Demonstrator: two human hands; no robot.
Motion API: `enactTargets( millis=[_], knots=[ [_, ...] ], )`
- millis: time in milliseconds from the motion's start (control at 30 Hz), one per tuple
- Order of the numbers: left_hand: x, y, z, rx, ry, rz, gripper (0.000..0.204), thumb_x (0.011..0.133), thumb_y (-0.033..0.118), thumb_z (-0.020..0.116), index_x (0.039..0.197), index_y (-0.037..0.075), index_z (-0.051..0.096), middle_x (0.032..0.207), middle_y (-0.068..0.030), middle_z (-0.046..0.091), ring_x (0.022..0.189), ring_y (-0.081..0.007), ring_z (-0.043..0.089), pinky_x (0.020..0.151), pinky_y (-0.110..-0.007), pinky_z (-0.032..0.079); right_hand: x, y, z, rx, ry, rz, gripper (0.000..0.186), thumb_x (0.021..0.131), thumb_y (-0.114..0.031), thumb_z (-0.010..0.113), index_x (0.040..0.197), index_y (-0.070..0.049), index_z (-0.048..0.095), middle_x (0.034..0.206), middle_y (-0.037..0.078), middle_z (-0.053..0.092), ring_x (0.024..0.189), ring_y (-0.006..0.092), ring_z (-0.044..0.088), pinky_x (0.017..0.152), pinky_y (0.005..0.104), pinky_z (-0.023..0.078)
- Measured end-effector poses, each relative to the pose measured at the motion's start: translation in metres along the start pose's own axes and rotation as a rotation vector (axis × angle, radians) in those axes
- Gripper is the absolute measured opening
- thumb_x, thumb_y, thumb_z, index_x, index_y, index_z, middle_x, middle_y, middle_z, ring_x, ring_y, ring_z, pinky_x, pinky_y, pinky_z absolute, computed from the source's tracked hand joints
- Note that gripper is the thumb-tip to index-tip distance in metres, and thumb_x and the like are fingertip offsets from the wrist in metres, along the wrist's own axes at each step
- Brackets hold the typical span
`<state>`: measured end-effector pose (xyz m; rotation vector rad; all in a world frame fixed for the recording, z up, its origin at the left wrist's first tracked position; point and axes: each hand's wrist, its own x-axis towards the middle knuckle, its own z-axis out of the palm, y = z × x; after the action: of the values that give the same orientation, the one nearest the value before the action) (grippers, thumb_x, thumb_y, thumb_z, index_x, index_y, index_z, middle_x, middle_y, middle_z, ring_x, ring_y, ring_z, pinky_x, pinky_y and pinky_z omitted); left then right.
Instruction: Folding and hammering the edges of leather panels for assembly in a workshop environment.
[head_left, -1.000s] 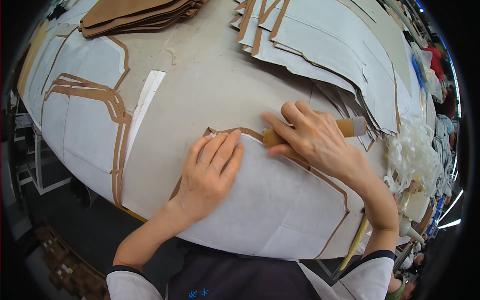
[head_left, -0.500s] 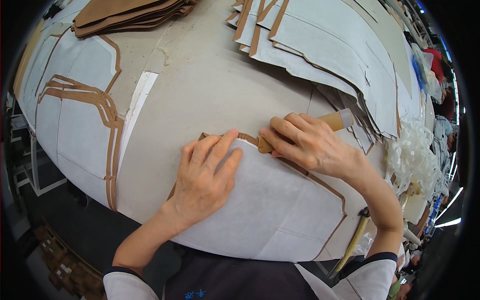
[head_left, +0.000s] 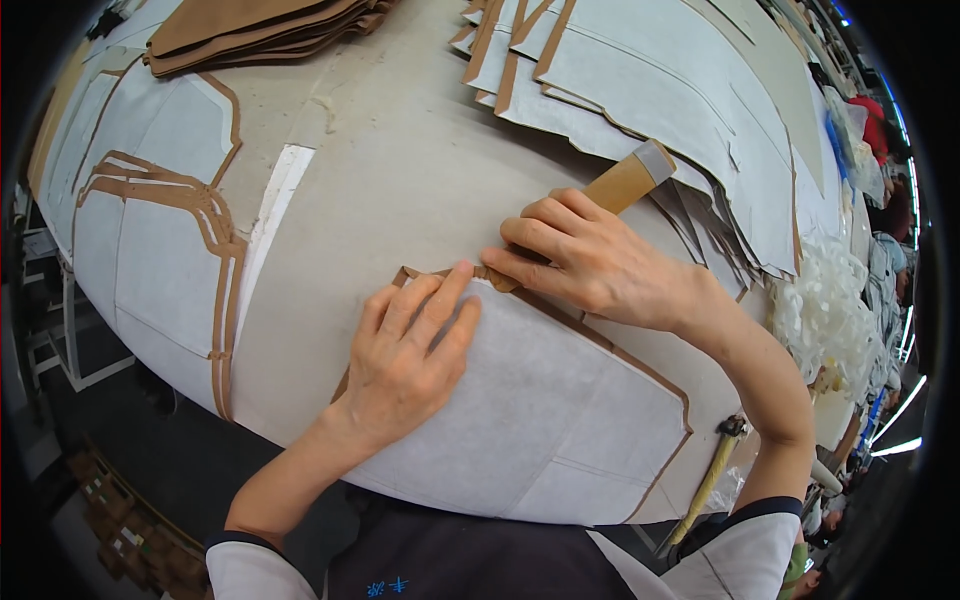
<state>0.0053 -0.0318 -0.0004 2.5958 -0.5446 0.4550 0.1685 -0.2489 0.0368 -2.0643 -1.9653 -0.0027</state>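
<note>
A white-backed leather-like panel (head_left: 540, 390) with a folded brown edge (head_left: 625, 355) lies on the worktable in front of me. My left hand (head_left: 405, 365) rests on its upper left corner, fingers spread and pressing flat beside the edge. In my right hand (head_left: 595, 255) is a flat tan pressing stick (head_left: 622, 183) with a grey-wrapped end, gripped in closed fingers. Its lower tip touches the brown edge right beside my left fingertips, where the edge curves and looks pleated. The grey end points away to the upper right.
White brown-edged panels (head_left: 670, 80) are piled at the far right, with stacked brown pieces (head_left: 250, 38) at the far left. More panels (head_left: 165, 265) lie left, beside a white strip (head_left: 272, 225). A yellow-handled hammer (head_left: 708, 480) and a heap of translucent strips (head_left: 822, 310) are on the right.
My right hand has moved left along the edge toward my left fingers. The stick now stands steeper, its grey end farther up and left. My left hand has barely moved.
</note>
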Motion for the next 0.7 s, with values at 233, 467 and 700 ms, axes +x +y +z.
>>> enactTargets(
  millis=[233,467,700],
  knots=[
    [-0.001,-0.002,0.0,0.018,0.05,0.029,0.03,0.079,0.002,0.072,0.109,-0.001,0.073,0.133,-0.0162,0.069,0.115,-0.0292,0.065,0.089,-0.04,0.048,0.018,0.012,-0.005,-0.004,-0.058,-0.103,0.033,0.088,-0.012,0.067,0.12,-0.002,0.072,0.11,0.005,0.06,0.107,0.0229,0.057,0.099,0.0377,0.047],
    [0.0,-0.002,0.0,0.033,0.073,0.034,0.03,0.079,0.002,0.072,0.109,-0.001,0.073,0.129,-0.0154,0.07,0.112,-0.0291,0.067,0.085,-0.039,0.05,0.036,0.028,-0.008,0.017,-0.102,-0.229,0.027,0.086,-0.012,0.07,0.112,-0.004,0.075,0.105,0.003,0.06,0.107,0.0212,0.056,0.1,0.0355,0.047],
    [0.0,-0.002,0.0,0.057,0.077,0.033,0.026,0.079,0.002,0.073,0.105,0.001,0.075,0.123,-0.0135,0.072,0.106,-0.028,0.07,0.08,-0.037,0.052,0.055,0.036,-0.013,0.035,-0.21,-0.332,0.02,0.089,-0.014,0.071,0.106,-0.006,0.079,0.103,0.0,0.061,0.106,0.0199,0.056,0.098,0.0343,0.047]
  ],
)
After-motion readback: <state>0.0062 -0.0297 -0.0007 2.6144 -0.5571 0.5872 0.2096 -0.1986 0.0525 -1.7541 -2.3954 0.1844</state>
